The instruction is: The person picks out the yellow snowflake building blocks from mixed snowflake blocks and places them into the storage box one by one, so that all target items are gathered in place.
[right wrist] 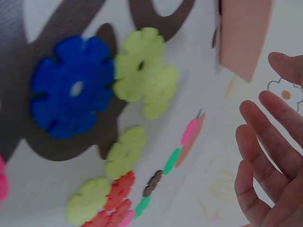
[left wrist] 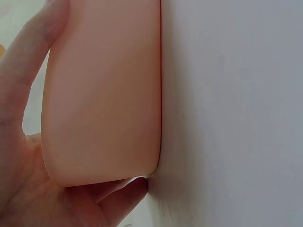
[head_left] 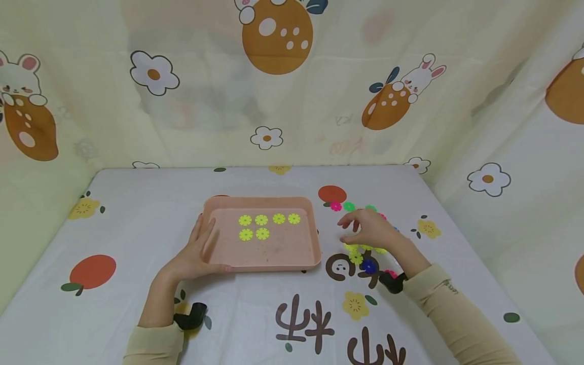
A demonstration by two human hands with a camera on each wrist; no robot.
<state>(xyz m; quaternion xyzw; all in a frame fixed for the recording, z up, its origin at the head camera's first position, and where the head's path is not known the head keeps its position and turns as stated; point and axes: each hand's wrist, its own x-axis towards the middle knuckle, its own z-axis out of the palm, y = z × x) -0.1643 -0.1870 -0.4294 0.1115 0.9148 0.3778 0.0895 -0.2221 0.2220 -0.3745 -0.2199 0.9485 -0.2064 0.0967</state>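
Observation:
A pink tray (head_left: 287,253) lies on the table, with several yellow-green flower-shaped plastic discs (head_left: 262,233) in it, set in two rows. My left hand (head_left: 193,258) holds the tray by its near left corner, thumb along the front side and fingers at the left rim. The left wrist view shows the tray's side wall (left wrist: 104,104) between thumb and fingers. My right hand (head_left: 371,228) hovers right of the tray, above loose discs. In the right wrist view its fingers are loosely bent and apart, with nothing seen between them. Below it lie yellow-green discs (right wrist: 139,64) and a blue disc (right wrist: 73,87).
More loose discs lie around the right hand: a pink disc (head_left: 335,206), a green disc (head_left: 349,206), red discs (right wrist: 118,194) and a brown disc (right wrist: 152,183). A printed white cloth (head_left: 246,314) covers the table. Patterned curtains (head_left: 205,101) hang behind and at both sides.

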